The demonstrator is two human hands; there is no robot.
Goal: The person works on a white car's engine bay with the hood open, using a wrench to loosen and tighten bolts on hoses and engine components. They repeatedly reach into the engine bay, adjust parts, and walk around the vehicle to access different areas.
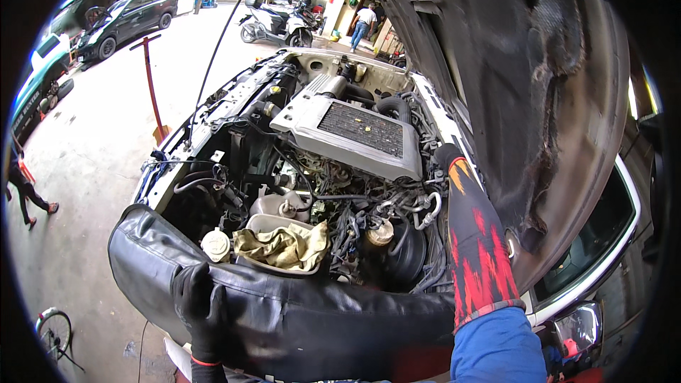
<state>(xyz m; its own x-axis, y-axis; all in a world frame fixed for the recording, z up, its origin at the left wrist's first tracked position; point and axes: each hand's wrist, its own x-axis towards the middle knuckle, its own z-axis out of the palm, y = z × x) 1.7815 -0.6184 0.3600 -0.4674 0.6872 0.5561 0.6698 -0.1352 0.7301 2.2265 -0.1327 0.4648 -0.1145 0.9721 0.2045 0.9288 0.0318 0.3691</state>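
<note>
I look down into an open engine bay with a silver intercooler (355,131) on top. My left hand (201,303), in a black glove, rests on the black fender cover (298,319) draped over the car's near edge. My right arm, in a red and black sleeve, reaches to the far right side of the bay; my right hand (447,154) in a black glove is mostly hidden near the fender edge. A yellowish rag (284,247) lies on a tray inside the bay, next to a white reservoir cap (216,245).
The raised hood (525,85) hangs over the right side. A red stand (150,78) is on the concrete floor at left. Parked cars (128,18), a scooter (277,25) and a person (364,23) are far behind; another person's legs (25,195) are at far left.
</note>
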